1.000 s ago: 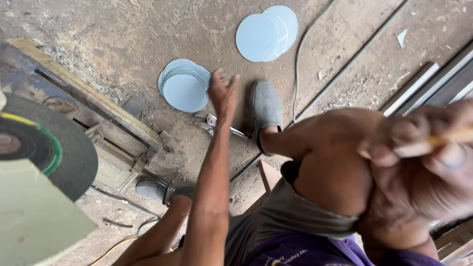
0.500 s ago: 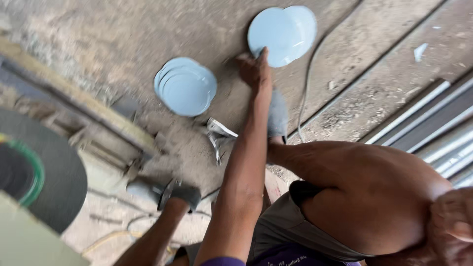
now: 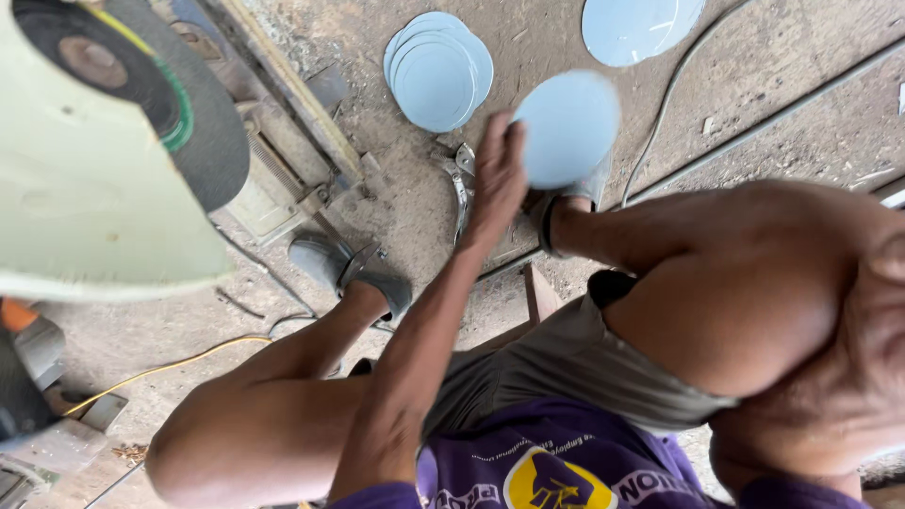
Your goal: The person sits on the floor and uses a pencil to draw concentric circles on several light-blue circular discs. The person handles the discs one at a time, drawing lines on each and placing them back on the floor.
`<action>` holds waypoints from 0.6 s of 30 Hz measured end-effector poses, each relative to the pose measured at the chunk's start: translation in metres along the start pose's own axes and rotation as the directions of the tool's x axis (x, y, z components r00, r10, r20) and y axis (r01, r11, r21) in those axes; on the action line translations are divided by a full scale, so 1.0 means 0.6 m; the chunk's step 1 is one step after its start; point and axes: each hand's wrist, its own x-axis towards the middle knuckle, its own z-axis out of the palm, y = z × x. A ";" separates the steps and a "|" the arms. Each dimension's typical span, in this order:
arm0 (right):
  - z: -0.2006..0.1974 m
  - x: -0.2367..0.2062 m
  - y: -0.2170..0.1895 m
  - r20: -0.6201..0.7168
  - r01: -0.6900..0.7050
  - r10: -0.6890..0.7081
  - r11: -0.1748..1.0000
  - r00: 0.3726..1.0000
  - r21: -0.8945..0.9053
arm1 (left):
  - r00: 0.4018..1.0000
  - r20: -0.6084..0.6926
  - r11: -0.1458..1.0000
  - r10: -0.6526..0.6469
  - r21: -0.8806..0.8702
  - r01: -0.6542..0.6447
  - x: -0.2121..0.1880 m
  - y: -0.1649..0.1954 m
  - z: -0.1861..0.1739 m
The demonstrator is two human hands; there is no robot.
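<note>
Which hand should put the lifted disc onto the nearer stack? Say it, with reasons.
Left. The left hand grips the pale blue disc, right beside the stack of discs; the right arm is folded back near the camera, hand not visible.

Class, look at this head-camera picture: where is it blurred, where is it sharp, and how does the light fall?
In the head view, the pale blue disc in the left hand is smeared by motion; the stack of discs on the floor stays fairly sharp; the green saw guard is close and soft; light is even and diffuse, shadows faint, with slight sheen on the far discs.
</note>
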 end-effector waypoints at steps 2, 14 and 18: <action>0.005 -0.002 -0.008 -0.007 0.006 -0.006 0.999 1.000 -0.045 | 0.992 -0.070 0.994 -0.107 -0.027 0.106 -0.081 -0.012 -0.083; 0.240 -0.065 0.051 0.387 0.108 0.004 0.958 0.922 -0.267 | 0.875 -0.320 0.798 0.363 -0.377 -0.469 -0.319 0.140 -0.280; 0.323 -0.122 0.071 0.387 0.084 0.041 0.950 0.921 -0.300 | 0.818 -0.381 0.775 0.431 -0.309 -0.552 -0.380 0.197 -0.294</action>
